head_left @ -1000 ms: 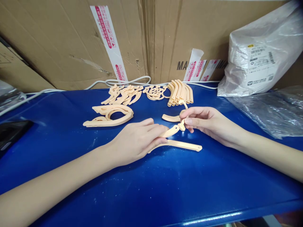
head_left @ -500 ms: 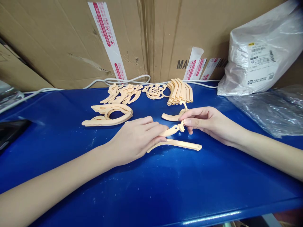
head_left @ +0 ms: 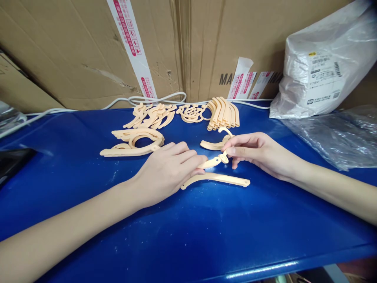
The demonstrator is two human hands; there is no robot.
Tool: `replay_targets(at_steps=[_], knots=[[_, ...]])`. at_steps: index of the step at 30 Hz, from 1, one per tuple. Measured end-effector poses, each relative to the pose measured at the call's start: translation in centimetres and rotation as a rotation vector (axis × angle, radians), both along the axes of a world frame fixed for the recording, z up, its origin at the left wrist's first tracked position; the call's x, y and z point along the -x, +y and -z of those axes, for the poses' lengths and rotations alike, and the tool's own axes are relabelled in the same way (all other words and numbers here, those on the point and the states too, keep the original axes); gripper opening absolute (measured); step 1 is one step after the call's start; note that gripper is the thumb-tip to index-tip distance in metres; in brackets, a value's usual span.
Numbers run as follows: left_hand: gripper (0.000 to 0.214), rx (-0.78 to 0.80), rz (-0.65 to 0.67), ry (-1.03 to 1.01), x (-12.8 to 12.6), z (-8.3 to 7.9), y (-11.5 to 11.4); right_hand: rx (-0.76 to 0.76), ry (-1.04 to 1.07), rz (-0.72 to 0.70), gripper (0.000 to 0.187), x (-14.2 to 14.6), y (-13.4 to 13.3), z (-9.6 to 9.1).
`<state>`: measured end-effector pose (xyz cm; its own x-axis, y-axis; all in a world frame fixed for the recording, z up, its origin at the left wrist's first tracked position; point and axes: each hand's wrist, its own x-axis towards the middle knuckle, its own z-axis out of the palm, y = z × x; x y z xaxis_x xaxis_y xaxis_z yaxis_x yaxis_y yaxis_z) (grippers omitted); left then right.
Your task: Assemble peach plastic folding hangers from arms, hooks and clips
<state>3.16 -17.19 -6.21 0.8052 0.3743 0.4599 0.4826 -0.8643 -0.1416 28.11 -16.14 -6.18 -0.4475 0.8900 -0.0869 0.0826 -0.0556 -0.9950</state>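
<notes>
One bar [head_left: 211, 162], one hook [head_left: 224, 158], close together mid-frame.
Left hand [head_left: 171, 169] grips the bar; right hand [head_left: 253, 153] pinches the hook.

A blue worktop [head_left: 206, 232], its glossy surface reflecting light, stands before brown cardboard boxes [head_left: 73, 51] sealed with pink-and-white printed tape [head_left: 129, 31]; white cable [head_left: 61, 110] runs along their base.

Your blue table [head_left: 206, 236]: cream strips [head_left: 224, 113] bunched far centre, single strip [head_left: 224, 178] nearer you, dark object [head_left: 13, 167] left, white parcel [head_left: 318, 74] far right.
</notes>
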Motion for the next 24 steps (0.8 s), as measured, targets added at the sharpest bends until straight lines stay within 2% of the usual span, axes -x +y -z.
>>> replay_targets(at_steps=[11, 20, 24], knots=[[0.029, -0.022, -0.026, 0.018, 0.05, 0.05, 0.00, -0.015, -0.001, 0.005, 0.016, 0.21, -0.14, -0.14], [0.029, -0.109, 0.028, 0.051, -0.39, -0.03, -0.38, -0.015, -0.022, 0.000, 0.014, 0.49, -0.21, -0.48], [0.028, -0.020, -0.009, -0.019, -0.25, -0.14, -0.18, 0.021, 0.036, 0.003, 0.014, 0.32, -0.12, -0.48]])
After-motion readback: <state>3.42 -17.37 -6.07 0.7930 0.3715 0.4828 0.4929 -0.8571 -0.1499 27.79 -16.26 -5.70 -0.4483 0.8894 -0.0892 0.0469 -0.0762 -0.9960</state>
